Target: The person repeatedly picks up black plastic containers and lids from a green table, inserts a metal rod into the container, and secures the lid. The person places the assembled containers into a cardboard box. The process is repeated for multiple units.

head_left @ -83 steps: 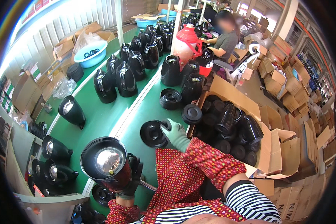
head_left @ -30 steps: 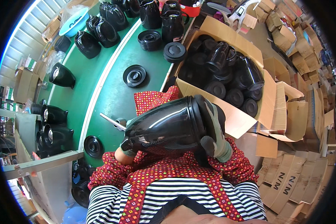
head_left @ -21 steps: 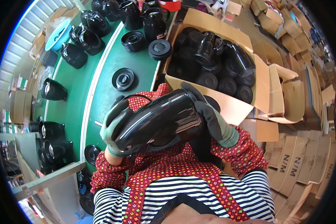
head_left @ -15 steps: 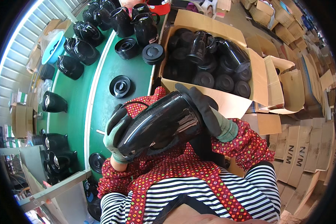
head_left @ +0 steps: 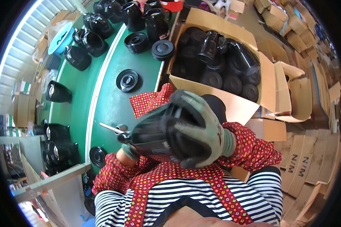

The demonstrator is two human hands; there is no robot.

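**Kettle body held in both gloved hands above the green table's near edge**

Fingers (head_left: pixel 185 104) of our right hand (head_left: pixel 195 130), in a grey-green glove with dark palm coating, are spread and curled over the top of a glossy black kettle body (head_left: pixel 155 130), clamped on it. Our left hand (head_left: pixel 129 151) sits beneath the body's left end; only part of its glove shows, and we cannot tell how its fingers lie. The body rests tilted on its side, close to our chest, over the near edge of the green table (head_left: pixel 110 102). A thin metal rod (head_left: pixel 111 128) lies on the table just left of the body.

Further out, one black round lid (head_left: pixel 127 80) lies alone mid-table, and another (head_left: pixel 98 156) sits by the near left edge. A stack of lids (head_left: pixel 163 49) and a stack of black bases (head_left: pixel 136 42) stand toward the far edge, with upright black kettles (head_left: pixel 155 20) behind them. An open cardboard box (head_left: pixel 231 102) of black parts stands against the table's right edge. A pale blue basin (head_left: pixel 61 36) sits at the far left corner.
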